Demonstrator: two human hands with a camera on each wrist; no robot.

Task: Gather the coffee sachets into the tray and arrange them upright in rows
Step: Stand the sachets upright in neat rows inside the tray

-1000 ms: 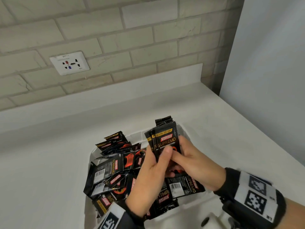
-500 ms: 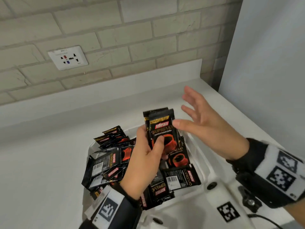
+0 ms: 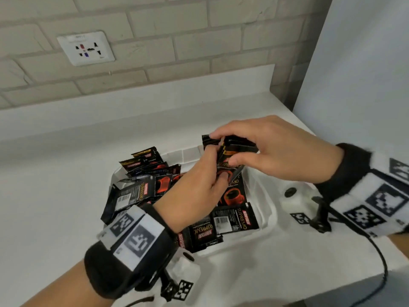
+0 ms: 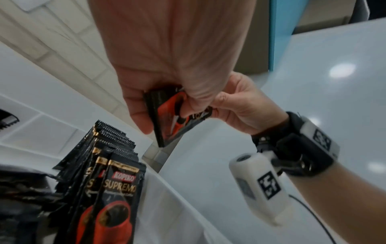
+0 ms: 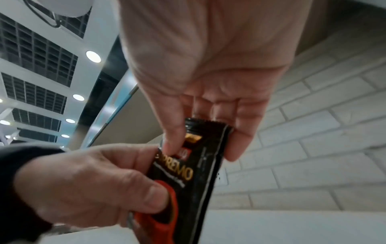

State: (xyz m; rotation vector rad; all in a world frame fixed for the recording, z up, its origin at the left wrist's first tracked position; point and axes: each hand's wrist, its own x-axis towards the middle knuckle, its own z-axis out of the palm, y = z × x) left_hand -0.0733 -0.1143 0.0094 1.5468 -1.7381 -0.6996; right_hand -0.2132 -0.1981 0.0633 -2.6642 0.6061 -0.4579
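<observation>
Wrist view shows upright sachets hidden overhead

Glossy black foil sachets, printed in red and gold with serrated ends, fill a smooth white plastic tray on a matt white counter. Behind, a rough painted-brick wall carries a smooth plastic socket. Black cloth wristbands hold matt paper-like markers.
</observation>
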